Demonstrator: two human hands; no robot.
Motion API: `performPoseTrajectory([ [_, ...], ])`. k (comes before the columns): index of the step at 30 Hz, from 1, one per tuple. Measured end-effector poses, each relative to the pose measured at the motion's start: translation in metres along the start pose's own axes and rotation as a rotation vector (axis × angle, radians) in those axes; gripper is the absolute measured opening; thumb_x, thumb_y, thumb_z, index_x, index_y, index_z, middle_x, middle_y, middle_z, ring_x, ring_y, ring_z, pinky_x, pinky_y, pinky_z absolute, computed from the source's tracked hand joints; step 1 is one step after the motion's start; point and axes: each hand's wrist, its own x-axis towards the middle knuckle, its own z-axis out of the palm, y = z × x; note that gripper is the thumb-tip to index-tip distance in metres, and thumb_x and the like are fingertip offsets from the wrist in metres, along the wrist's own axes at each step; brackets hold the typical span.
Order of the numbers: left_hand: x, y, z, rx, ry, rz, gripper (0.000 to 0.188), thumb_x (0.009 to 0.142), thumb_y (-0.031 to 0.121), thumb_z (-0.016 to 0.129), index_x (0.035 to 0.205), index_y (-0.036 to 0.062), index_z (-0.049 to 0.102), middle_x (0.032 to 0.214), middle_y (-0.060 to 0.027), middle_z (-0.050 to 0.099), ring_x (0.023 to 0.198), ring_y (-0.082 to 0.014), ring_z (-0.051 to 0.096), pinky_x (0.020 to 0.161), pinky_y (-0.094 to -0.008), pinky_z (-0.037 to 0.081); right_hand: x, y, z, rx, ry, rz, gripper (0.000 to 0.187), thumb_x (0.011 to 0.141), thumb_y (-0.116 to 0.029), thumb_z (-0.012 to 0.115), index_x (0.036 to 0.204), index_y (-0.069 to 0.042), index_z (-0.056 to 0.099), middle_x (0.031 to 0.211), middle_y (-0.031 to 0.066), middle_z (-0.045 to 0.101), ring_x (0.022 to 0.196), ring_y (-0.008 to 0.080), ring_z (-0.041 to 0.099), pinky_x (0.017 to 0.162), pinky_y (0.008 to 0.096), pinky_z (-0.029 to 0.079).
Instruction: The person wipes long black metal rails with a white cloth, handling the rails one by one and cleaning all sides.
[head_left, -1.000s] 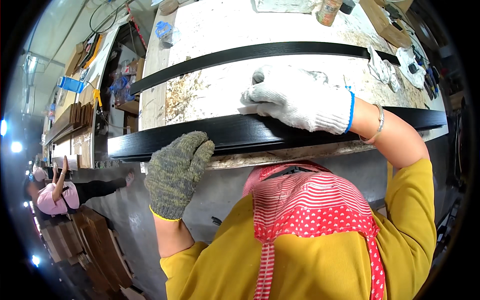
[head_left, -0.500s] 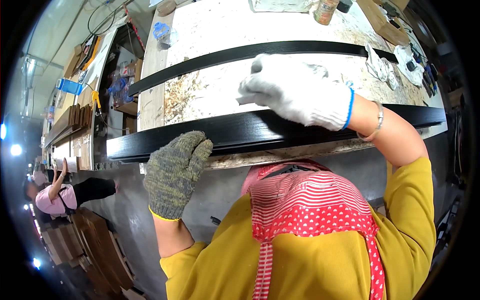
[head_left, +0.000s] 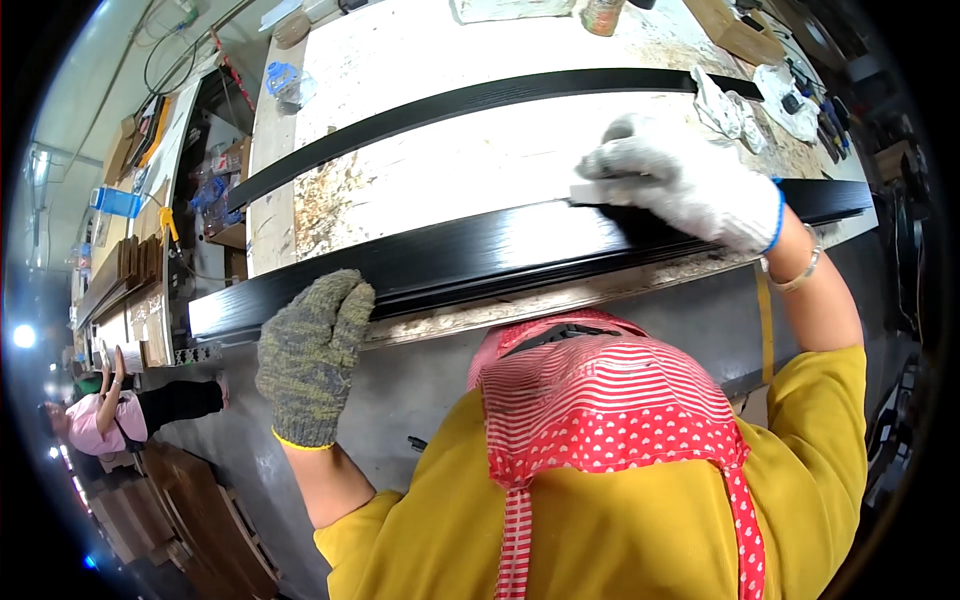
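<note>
pale pad [head_left: 596, 192]: mostly hidden under right hand [head_left: 690, 180]; only one end shows, kind hard to make out.
right hand: white glove, fingers bent, pinching the pale pad at the far edge of the near black board [head_left: 430, 255]; folded fingers overlap, can't separate them all.
left hand [head_left: 312, 360]: grey-green glove, fingers pressed together, on the near black board close to its left end; can't tell if anything grips underneath.
near black board: along near edge of the surface [head_left: 480, 150], left end sticking out past left edge; a stretch hidden behind right hand.
far black board [head_left: 480, 95]: farther back, overhangs left edge; part covered by white rag [head_left: 725, 112].
jar [head_left: 602, 17]: far edge, top cut off, contents can't tell.
wooden box [head_left: 728, 35]: far right corner, small dark items inside, blurry.
cardboard box [head_left: 233, 236]: beyond left edge, clear plastic bottles [head_left: 210, 194] in it.
vs half a second ago: right hand farther toward near black board's right end; left hand still by left end.
</note>
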Motion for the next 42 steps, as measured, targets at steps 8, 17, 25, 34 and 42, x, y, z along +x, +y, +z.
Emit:
performPoseTrajectory([
  [8, 0.011, 0.045, 0.020, 0.097, 0.013, 0.133, 0.028, 0.091, 0.030, 0.070, 0.104, 0.0052, 0.073, 0.099, -0.0140, 0.073, 0.086, -0.0322, 0.070, 0.078, -0.0392, 0.054, 0.018, 0.000, 0.002, 0.069, -0.046, -0.152, 0.037, 0.095, -0.039, 0.062, 0.106, -0.004, 0.068, 0.098, 0.0140, 0.063, 0.094, 0.0310, 0.063, 0.086, 0.0395, 0.050],
  [17, 0.001, 0.032, 0.035, 0.129, -0.064, 0.070, 0.028, 0.099, 0.010, 0.052, 0.122, 0.0039, 0.067, 0.111, -0.0109, 0.071, 0.072, -0.0174, 0.064, 0.061, -0.0284, 0.051, -0.068, 0.100, -0.058, 0.080, -0.080, -0.173, 0.025, 0.088, -0.014, 0.069, 0.109, -0.002, 0.069, 0.097, 0.0123, 0.063, 0.093, 0.0274, 0.064, 0.087, 0.0355, 0.053],
  [25, -0.012, 0.022, 0.044, 0.552, 0.134, 0.410, 0.029, 0.098, 0.016, 0.059, 0.124, 0.0054, 0.067, 0.106, -0.0077, 0.071, 0.061, -0.0124, 0.059, 0.058, -0.0271, 0.050, -0.072, 0.089, -0.096, 0.155, -0.025, -0.137, 0.029, 0.090, -0.028, 0.071, 0.106, -0.003, 0.069, 0.096, 0.0114, 0.063, 0.092, 0.0234, 0.064, 0.083, 0.0329, 0.052],
  [34, -0.013, 0.060, 0.054, 0.088, 0.093, -0.095, 0.031, 0.098, 0.025, 0.060, 0.118, 0.0029, 0.068, 0.115, -0.0162, 0.070, 0.108, -0.0317, 0.066, 0.094, -0.0369, 0.050, 0.054, 0.003, 0.022, 0.035, -0.063, -0.287, 0.042, 0.099, -0.048, 0.054, 0.111, -0.009, 0.066, 0.091, 0.0132, 0.065, 0.087, 0.0320, 0.066, 0.078, 0.0443, 0.053],
  [42, -0.013, 0.053, 0.053, 0.124, 0.134, -0.031, 0.029, 0.096, 0.024, 0.063, 0.116, 0.0039, 0.069, 0.109, -0.0150, 0.072, 0.099, -0.0304, 0.069, 0.087, -0.0356, 0.053, 0.079, -0.021, 0.046, 0.038, -0.116, -0.330, 0.032, 0.098, -0.036, 0.057, 0.113, -0.008, 0.065, 0.106, 0.0181, 0.060, 0.102, 0.0366, 0.062, 0.084, 0.0473, 0.050],
])
